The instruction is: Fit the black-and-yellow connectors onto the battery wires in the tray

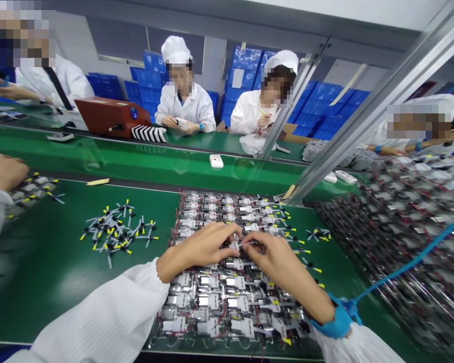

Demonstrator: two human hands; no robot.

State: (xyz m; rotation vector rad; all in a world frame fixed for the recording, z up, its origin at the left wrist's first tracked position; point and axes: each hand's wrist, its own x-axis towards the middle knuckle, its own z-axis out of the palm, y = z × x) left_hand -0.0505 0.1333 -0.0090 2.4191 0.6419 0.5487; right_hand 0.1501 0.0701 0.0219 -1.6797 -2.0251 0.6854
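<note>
A clear tray [162, 330] filled with rows of small white parts and red wires lies on the green table. Over its middle, my left hand [208, 243] has thumb and fingers bent around a small white part [233, 245]. My right hand [268, 252], with a blue wrist strap [335, 320], meets it from the right, its thumb and index finger pinched at the same part. What the right fingertips hold is too small to name. Grey pieces with yellow tips line the tray's right side.
A pile of grey pieces with yellow tips [117, 229] lies left of the tray, a few more [319, 234] to the right. Stacked filled trays [412, 242] stand far right. Beyond a metal post [325, 136] runs a green conveyor [155, 169]; people in white sit opposite.
</note>
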